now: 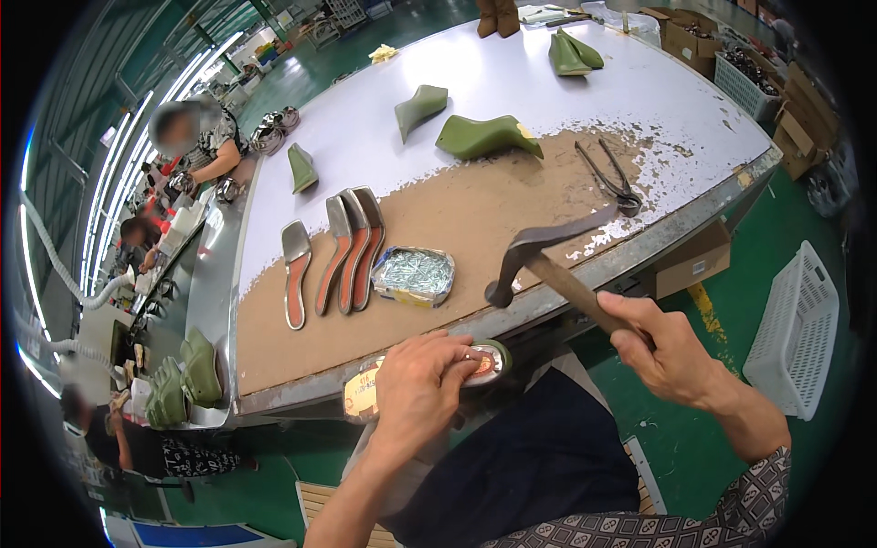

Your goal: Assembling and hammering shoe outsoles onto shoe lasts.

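Observation:
At the near edge of the table, my left hand (422,379) is closed over an upturned shoe last (501,359) with an insole on its underside. Thumb and fingertips come together on the insole near the last's right end; whether a nail is between them I cannot tell. My right hand (660,352) grips the wooden handle of a shoemaker's hammer (568,285). Its curved dark metal head is raised above the table edge, to the right of the last. Beyond my left hand stands a small box of nails (416,276), and several insoles (352,251) lie left of it.
Pincers (610,178) lie on the worn brown part of the table (457,215). Green shoe lasts (489,137) are scattered farther back, and more stand at the left (199,370). A white plastic crate (795,333) is on the floor at right. Other people work along the left bench.

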### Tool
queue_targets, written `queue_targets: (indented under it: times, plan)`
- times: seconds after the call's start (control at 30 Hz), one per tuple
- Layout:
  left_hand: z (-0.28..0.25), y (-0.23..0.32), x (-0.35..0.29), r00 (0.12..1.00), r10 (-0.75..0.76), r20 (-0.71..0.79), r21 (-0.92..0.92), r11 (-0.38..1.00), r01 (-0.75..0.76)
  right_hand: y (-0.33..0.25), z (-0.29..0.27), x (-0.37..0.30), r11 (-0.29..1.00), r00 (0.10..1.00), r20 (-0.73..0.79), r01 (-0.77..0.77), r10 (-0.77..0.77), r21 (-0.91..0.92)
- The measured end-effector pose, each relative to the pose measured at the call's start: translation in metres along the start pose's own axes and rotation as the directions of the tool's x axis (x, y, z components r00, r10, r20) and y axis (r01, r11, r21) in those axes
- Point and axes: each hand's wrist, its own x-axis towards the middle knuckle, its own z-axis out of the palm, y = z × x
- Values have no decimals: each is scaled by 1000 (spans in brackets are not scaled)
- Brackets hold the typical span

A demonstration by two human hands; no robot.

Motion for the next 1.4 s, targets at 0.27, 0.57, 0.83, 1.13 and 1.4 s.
queue_targets:
  times: [0.27,0.57,0.83,1.13,1.4]
  plan:
    - [4,-3,0,996,44,-74,-36,998,-47,-41,-19,-4,982,984,-47,175,-172,70]
    - [-4,7,4,999,-43,27,27,999,42,-36,-1,-2,987,977,205,80,-50,-139]
    - [-1,5,7,999,-52,16,-121,991,54,-45,-12,-14,992,993,-40,116,-114,43]
    - [0,-2,7,991,-116,60,-85,989,121,-59,-13,-11,990,988,71,131,-134,52]
    - [-22,5,2,967,-167,195,51,986,160,-48,-12,-15,989,989,55,139,-136,-55]
